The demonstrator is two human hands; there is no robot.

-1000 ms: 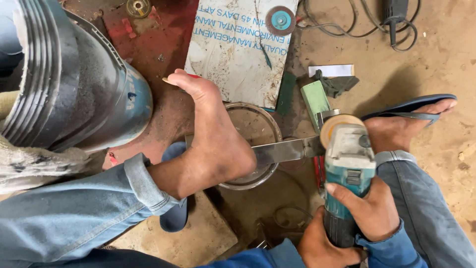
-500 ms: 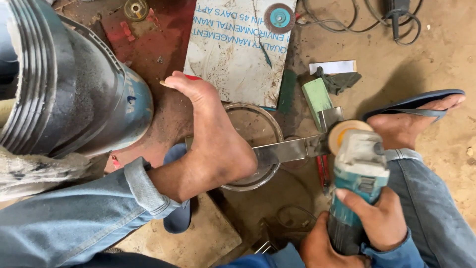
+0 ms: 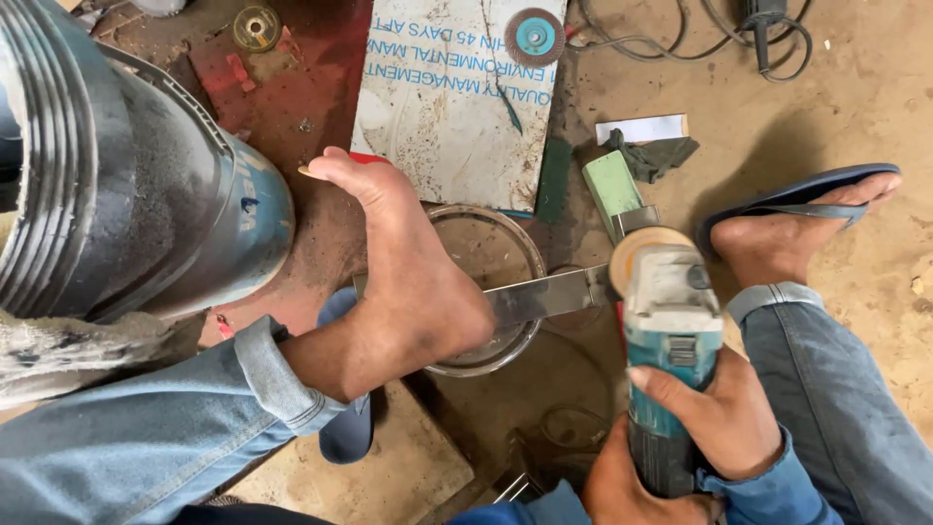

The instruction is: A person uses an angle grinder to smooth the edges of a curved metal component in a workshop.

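Grinder [image 3: 671, 340] gripped by both hands: right hand [image 3: 724, 418] wrapped round body, left hand [image 3: 622, 481] clasping tail. Disc [image 3: 637, 248] meets flat steel bar [image 3: 544, 295] end, bar pinned under foot [image 3: 408, 282] at 9 o'clock. Best keep disc angle shallow, pressure light, foot firm.

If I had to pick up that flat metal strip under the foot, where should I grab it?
Probably the bare stretch of the metal strip between the foot and the grinder, pinching its long edges from above. It lies flat across the glass bowl, so those edges look free there.

Rough metal workshop: dirt floor [image 3: 836, 87], angle grinder [image 3: 668, 321], spare grinding disc [image 3: 534, 36], power cable [image 3: 671, 29], metal strip [image 3: 544, 295].
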